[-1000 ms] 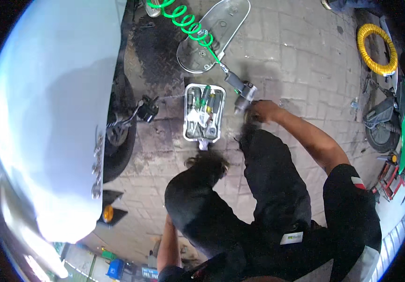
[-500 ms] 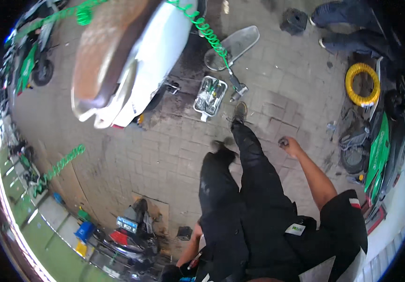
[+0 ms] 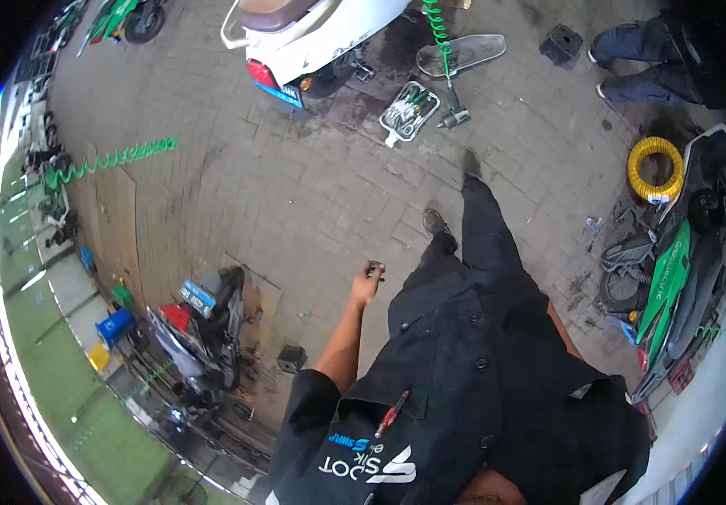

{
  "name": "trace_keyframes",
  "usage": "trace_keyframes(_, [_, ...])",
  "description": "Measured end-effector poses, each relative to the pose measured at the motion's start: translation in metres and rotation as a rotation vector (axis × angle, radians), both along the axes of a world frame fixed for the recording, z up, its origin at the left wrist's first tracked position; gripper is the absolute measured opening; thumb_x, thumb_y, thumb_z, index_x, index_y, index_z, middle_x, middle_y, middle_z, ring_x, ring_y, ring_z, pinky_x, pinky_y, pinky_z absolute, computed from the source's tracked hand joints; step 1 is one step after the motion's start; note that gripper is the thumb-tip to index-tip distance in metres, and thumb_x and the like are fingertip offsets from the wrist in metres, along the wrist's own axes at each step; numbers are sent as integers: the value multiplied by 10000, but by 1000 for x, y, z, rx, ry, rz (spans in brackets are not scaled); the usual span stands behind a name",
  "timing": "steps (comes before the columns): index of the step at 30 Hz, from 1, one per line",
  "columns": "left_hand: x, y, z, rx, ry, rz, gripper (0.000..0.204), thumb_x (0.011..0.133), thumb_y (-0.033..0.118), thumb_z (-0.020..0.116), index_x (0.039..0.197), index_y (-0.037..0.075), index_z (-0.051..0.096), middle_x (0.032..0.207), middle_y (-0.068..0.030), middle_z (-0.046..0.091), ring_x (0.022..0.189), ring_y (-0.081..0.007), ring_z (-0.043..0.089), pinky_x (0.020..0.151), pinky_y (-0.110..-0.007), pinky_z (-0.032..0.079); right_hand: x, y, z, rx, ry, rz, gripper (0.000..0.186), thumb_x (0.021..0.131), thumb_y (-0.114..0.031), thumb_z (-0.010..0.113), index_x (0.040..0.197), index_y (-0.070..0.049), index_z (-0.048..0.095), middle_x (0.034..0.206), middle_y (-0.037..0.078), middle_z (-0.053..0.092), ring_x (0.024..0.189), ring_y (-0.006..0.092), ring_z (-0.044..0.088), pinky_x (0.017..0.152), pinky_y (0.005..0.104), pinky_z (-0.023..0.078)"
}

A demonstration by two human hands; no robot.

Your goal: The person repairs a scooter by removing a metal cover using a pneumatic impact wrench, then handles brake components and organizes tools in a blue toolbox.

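Note:
My left hand (image 3: 366, 284) hangs in front of me over the paved floor, its fingers curled round a small dark thing (image 3: 374, 269) whose kind I cannot make out. Only a strip of my right forearm (image 3: 560, 326) shows beside my dark trousers; the hand itself is hidden behind my body. Farther ahead on the floor lie a white tray of tools (image 3: 410, 113) and an air impact wrench (image 3: 455, 116) on a green coiled hose (image 3: 437, 34). Neither hand is near them.
A white scooter (image 3: 321, 38) stands ahead. A grey motorcycle (image 3: 199, 337) is at left, with a dark block (image 3: 292, 358) near it. At right are a yellow coiled hose (image 3: 656, 170) and a green motorcycle (image 3: 670, 278). Another person's legs (image 3: 640, 67) show far right.
My left hand has swung forward from beside my hip, while my right hand has gone back out of sight. My feet have stepped, and the scooter and tray now appear farther up and right.

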State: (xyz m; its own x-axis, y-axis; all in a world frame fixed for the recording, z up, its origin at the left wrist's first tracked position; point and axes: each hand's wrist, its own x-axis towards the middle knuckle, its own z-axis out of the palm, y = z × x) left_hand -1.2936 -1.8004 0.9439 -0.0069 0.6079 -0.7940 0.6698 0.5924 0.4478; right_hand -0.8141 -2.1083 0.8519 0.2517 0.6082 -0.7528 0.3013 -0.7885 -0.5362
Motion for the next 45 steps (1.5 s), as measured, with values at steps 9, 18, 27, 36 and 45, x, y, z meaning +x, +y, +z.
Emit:
trace_keyframes(9, [-29,-89,-57,-147,38,66,446,849,414,722,1093,49,641,856,-123,713,722,-201,682,614,-364,531,84,25,59,13,156,-311,338,909,-249,642,1110,22,643,949,112,699,858,200,662,752,324,501])
trace_keyframes(18, [200,19,-51,50,101,-101,475,844,507,651,1091,100,642,760,-132,693,714,-215,687,647,-374,521,248,-6,2,241,30,-264,225,950,-198,634,1060,-5,669,931,107,702,826,183,658,737,338,527])
trace_keyframes(27, [366,-3,-43,70,65,-347,462,845,481,630,1113,106,644,971,-133,715,883,-259,698,792,-379,527,443,40,22,124,-11,-516,243,865,-153,688,1050,1,653,875,90,682,716,189,633,662,305,499])
trace_keyframes(36, [453,78,-22,-149,91,-78,375,859,343,723,1047,28,645,888,-90,692,774,-186,658,652,-336,545,576,265,69,185,-155,-45,305,864,-271,709,1041,-26,666,896,144,704,779,233,671,748,371,522])
trace_keyframes(45, [524,317,-43,48,-81,76,340,886,314,709,1020,13,624,843,-85,669,713,-175,623,614,-339,526,651,395,-9,134,-56,-253,295,837,-266,710,1023,-39,678,854,122,701,741,223,661,696,360,518])
